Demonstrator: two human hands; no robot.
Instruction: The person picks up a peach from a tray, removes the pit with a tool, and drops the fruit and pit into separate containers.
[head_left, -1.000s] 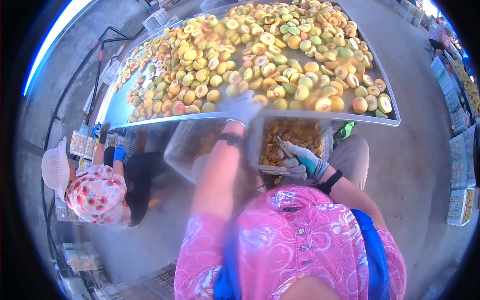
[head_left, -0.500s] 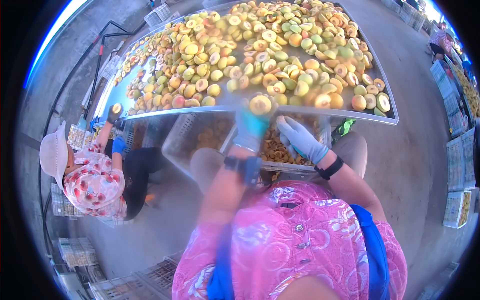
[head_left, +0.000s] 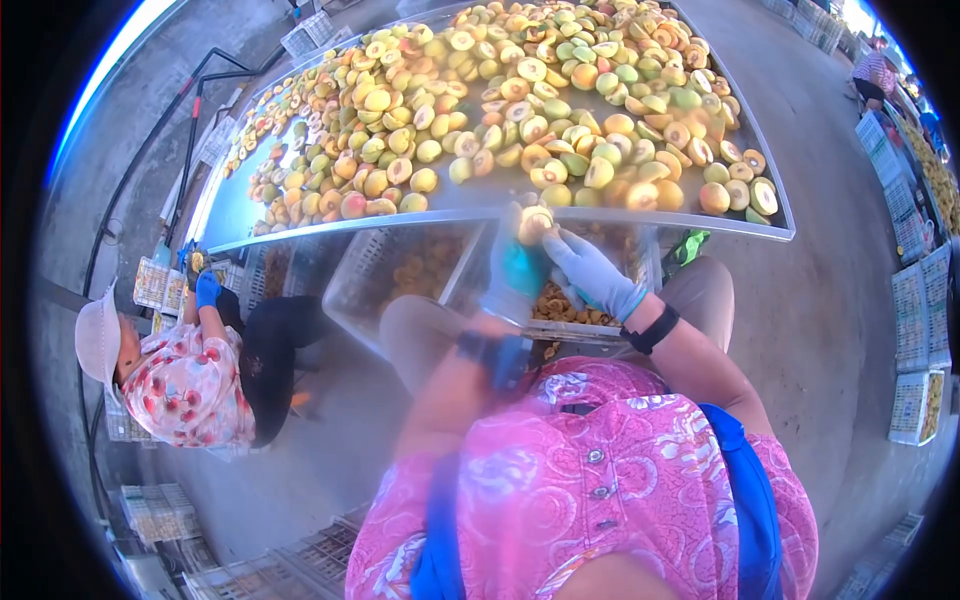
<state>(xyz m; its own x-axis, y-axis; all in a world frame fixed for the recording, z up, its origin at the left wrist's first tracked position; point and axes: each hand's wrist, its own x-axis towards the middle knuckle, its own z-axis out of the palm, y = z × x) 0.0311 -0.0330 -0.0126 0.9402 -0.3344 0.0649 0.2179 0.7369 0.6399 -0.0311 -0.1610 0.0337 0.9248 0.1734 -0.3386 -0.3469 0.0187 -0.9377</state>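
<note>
My left hand (head_left: 520,262), in a grey and teal glove, is closed on a halved fruit (head_left: 535,223) at the front rim of the metal table (head_left: 400,219). The cut face of the fruit points up. Against its right side rest the fingertips of my right hand (head_left: 592,272), also gloved; its fingers are pressed together, and whether they grip anything small is hidden. Many halved yellow-green fruits (head_left: 480,110) are spread over the table. Below my hands stands a crate (head_left: 575,328) with brownish pieces in it.
Another crate (head_left: 350,285) stands under the table to the left. A co-worker (head_left: 190,385) sits at far left with gloved hands near the table corner. Stacked crates (head_left: 912,320) line the right side, with more people at upper right.
My left hand has come down and slightly right with the fruit, and my right hand has moved left to meet it. The co-worker's hands have drawn together, lower and to the left.
</note>
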